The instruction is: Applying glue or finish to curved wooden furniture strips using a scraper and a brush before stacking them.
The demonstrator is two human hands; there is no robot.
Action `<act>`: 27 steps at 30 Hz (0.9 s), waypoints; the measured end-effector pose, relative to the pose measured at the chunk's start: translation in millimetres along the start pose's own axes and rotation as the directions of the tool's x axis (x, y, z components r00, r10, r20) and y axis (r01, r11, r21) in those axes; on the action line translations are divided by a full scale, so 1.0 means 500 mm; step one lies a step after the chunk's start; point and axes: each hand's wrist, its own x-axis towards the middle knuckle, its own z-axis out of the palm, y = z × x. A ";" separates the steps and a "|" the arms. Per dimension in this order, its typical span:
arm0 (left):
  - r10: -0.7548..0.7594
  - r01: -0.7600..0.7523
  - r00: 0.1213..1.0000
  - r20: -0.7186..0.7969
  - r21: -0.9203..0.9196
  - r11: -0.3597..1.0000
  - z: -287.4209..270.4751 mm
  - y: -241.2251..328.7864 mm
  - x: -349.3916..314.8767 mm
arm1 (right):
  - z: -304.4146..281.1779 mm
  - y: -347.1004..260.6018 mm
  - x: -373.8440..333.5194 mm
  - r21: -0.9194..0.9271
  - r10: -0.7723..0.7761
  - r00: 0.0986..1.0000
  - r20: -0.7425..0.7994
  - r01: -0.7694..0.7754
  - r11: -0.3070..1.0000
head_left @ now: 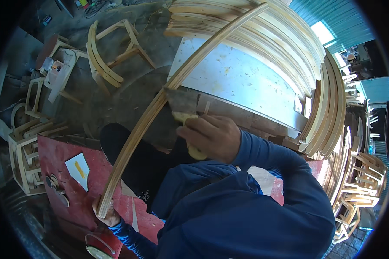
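Note:
A long curved wooden strip [149, 113] of layered wood runs from the lower left up to the far right. Its near end rests in my left hand [110, 214], whose fingers wrap round it. My right hand [214, 137] grips the yellowish handle of a putty knife [183, 103]. The wide, stained metal blade meets the strip's right side near its middle. The strip's far end lies over a stack of similar curved strips [246, 32] on a pale, spotted tabletop [229, 71].
Left of me, a red surface [60, 162] bears a white card [78, 175] with a yellow smear and several small round pieces [58, 190]. Wooden chair frames [129, 47] stand at far left. More curved strips [328, 108] and stacked frames [361, 185] line the right.

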 end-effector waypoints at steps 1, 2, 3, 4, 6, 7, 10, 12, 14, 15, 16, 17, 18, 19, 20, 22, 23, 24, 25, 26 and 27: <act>0.009 -0.009 1.000 -0.002 0.007 1.000 -0.003 -0.012 0.001 | -0.007 -0.005 0.003 0.089 0.017 1.000 -0.026 -0.015 0.996; 0.020 -0.020 1.000 -0.002 0.011 1.000 -0.006 -0.020 0.002 | -0.014 0.000 0.006 0.077 0.019 0.999 -0.031 -0.017 0.997; 0.031 -0.030 0.999 0.011 -0.016 0.999 -0.003 -0.021 0.003 | -0.030 0.015 0.006 0.303 0.176 0.983 -0.044 -0.154 0.940; -0.012 0.012 1.000 0.000 -0.037 0.999 -0.003 -0.015 0.002 | -0.051 0.037 0.008 0.508 0.327 0.944 -0.030 -0.267 0.819; 0.037 -0.037 0.999 0.007 -0.001 0.999 -0.007 -0.013 0.002 | -0.051 0.119 0.002 0.677 0.542 0.839 0.050 -0.427 0.599; 0.123 -0.124 0.992 0.020 0.067 0.990 -0.025 -0.026 -0.008 | -0.047 0.166 -0.003 0.740 0.652 0.743 0.150 -0.522 0.424; -0.049 0.003 0.988 -0.146 -0.300 0.954 -0.049 -0.142 -0.032 | -0.070 0.337 -0.044 0.910 0.813 0.560 0.160 -0.403 0.099; -0.024 -0.015 0.993 -0.114 -0.327 0.945 -0.040 -0.174 -0.026 | -0.113 0.431 -0.079 0.928 0.879 0.468 0.093 -0.360 0.093; -0.001 -0.023 0.998 -0.069 -0.338 0.941 -0.038 -0.187 -0.029 | -0.176 0.492 -0.098 0.927 0.901 0.433 0.004 -0.339 0.159; 0.011 -0.026 0.999 -0.048 -0.337 0.941 -0.039 -0.189 -0.033 | -0.203 0.519 -0.104 0.922 0.906 0.422 -0.035 -0.336 0.193; 0.019 -0.026 1.000 -0.024 -0.335 0.942 -0.040 -0.192 -0.035 | -0.233 0.543 -0.107 0.910 0.905 0.417 -0.087 -0.337 0.243; 0.027 -0.026 1.000 0.000 -0.332 0.943 -0.043 -0.194 -0.037 | -0.262 0.565 -0.109 0.895 0.901 0.410 -0.138 -0.338 0.291; 0.031 -0.028 1.000 0.005 -0.331 0.943 -0.044 -0.202 -0.036 | -0.293 0.588 -0.115 0.868 0.890 0.405 -0.208 -0.344 0.359; -0.021 0.012 1.000 -0.021 -0.373 0.928 -0.043 -0.211 -0.030 | -0.322 0.605 -0.122 0.835 0.874 0.400 -0.277 -0.349 0.425; -0.075 0.051 0.996 -0.042 -0.415 0.909 -0.044 -0.219 -0.025 | -0.351 0.618 -0.134 0.809 0.863 0.376 -0.337 -0.354 0.470; -0.084 0.056 0.995 -0.049 -0.414 0.908 -0.053 -0.220 -0.024 | -0.379 0.626 -0.126 0.724 0.804 0.363 -0.471 -0.363 0.587; -0.091 0.062 0.995 -0.050 -0.418 0.906 -0.053 -0.221 -0.032 | -0.382 0.621 -0.130 0.641 0.734 0.401 -0.548 -0.362 0.677; -0.099 0.063 0.993 -0.065 -0.419 0.906 -0.060 -0.218 -0.041 | -0.369 0.612 -0.113 0.486 0.630 0.460 -0.626 -0.401 0.776; -0.101 0.065 0.993 -0.064 -0.421 0.905 -0.061 -0.215 -0.038 | -0.356 0.597 -0.115 0.311 0.514 0.510 -0.690 -0.432 0.846; -0.103 0.067 0.993 -0.064 -0.423 0.904 -0.062 -0.213 -0.036 | -0.337 0.580 -0.116 0.172 0.411 0.572 -0.710 -0.425 0.889; -0.107 0.069 0.992 -0.066 -0.426 0.902 -0.064 -0.211 -0.036 | -0.314 0.555 -0.110 0.029 0.303 0.633 -0.712 -0.405 0.914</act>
